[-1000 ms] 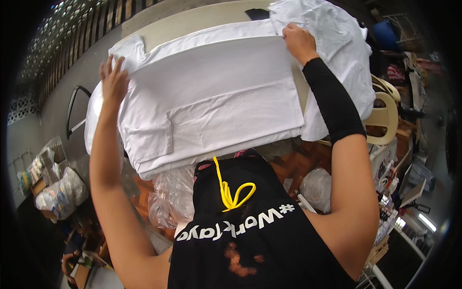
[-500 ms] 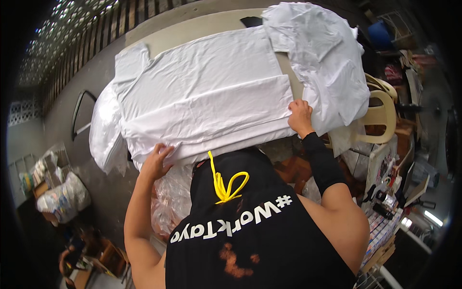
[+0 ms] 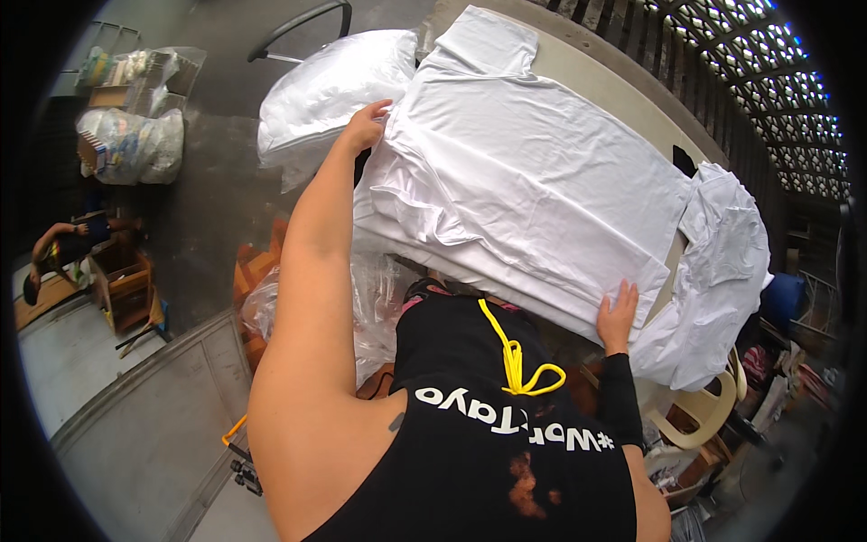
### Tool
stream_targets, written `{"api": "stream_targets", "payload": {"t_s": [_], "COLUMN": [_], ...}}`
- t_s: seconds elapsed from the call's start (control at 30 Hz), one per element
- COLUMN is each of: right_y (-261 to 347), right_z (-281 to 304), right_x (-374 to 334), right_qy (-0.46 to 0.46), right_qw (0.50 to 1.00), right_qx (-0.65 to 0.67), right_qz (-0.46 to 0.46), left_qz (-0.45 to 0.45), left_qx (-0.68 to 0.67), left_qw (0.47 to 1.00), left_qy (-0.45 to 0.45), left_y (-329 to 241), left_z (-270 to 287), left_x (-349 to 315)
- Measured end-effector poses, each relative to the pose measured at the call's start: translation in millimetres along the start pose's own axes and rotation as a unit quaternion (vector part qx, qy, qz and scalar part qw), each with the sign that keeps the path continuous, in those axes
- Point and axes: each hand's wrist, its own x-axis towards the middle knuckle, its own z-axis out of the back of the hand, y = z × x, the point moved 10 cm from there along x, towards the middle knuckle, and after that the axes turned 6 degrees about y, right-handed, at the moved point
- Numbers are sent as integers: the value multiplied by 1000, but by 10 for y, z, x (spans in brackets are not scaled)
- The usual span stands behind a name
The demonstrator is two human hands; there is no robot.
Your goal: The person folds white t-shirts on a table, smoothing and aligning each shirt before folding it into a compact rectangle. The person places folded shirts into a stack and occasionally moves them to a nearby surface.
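Note:
A white T-shirt [image 3: 542, 154] lies spread over a pale table [image 3: 578, 50], one sleeve pointing to the far left. Its near left part is rumpled into loose creases, and more white cloth lies under it along the near edge. My left hand [image 3: 365, 128] reaches to the shirt's left edge, beside a clear plastic bag of white cloth [image 3: 336, 86]; its fingers are stretched out. Flat on the shirt's near right corner rests my right hand [image 3: 618, 318], fingers apart. Just right of it is a heap of white shirts [image 3: 722, 262].
A beige plastic chair [image 3: 709, 411] stands at the near right. Crumpled clear plastic [image 3: 375, 303] lies below the table's near edge. At the far left are wrapped bundles [image 3: 135, 144], and a person [image 3: 68, 244] is by a wooden box [image 3: 125, 280].
My view has turned toward the left. My left hand has left the near edge and reached to the shirt's left side. My right hand has opened from its pinch at the near right corner.

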Motion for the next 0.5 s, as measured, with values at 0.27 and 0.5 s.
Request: {"api": "stream_targets", "payload": {"t_s": [0.27, 0.5], "right_y": [170, 2175], "right_z": [32, 118], "right_x": [-131, 109], "right_qy": [-49, -75], "right_qw": [995, 974], "right_qx": [-89, 88], "right_qz": [-5, 195], "left_qz": [-7, -44], "left_qx": [95, 48], "left_qw": [995, 996], "left_qy": [18, 57], "left_y": [-125, -391], "left_z": [443, -91], "left_x": [100, -1254]}}
